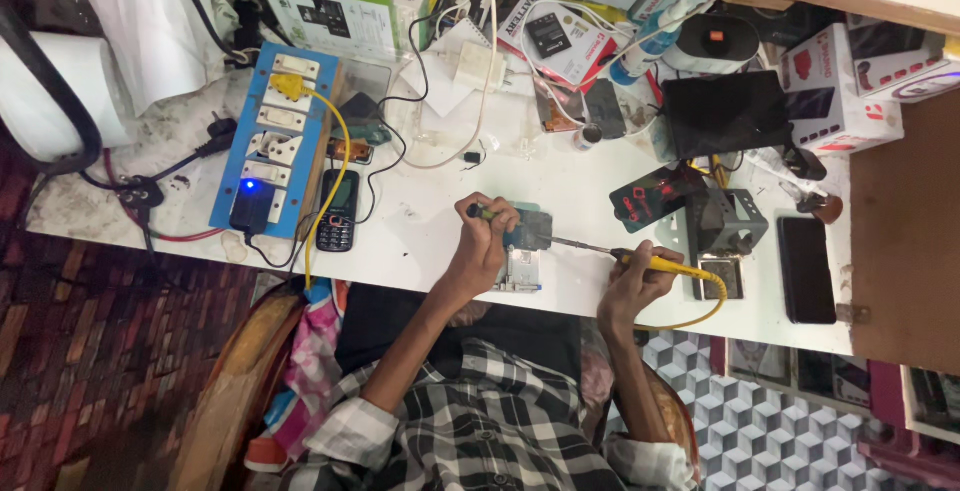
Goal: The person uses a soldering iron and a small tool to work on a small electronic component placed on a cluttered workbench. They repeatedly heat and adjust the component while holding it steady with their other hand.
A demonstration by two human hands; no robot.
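Note:
An opened small phone [525, 248] with its board showing lies on the white workbench [420, 241] near the front edge. My left hand [487, 241] rests on its left side, shut on a thin tool with a green end [480, 212]. My right hand [637, 281] grips a yellow-handled soldering iron [665, 267]. Its metal tip [570, 243] points left and reaches the phone's right edge. A yellow cable [700, 311] loops from the iron's handle down over the bench edge.
A blue switchboard [275, 141] with a lit blue lamp and a black keypad phone [338, 211] lie left. A grey metal stand [728, 226], a black phone [805, 269] and a dark tablet [725, 111] sit right. Boxes, cables and chargers crowd the back.

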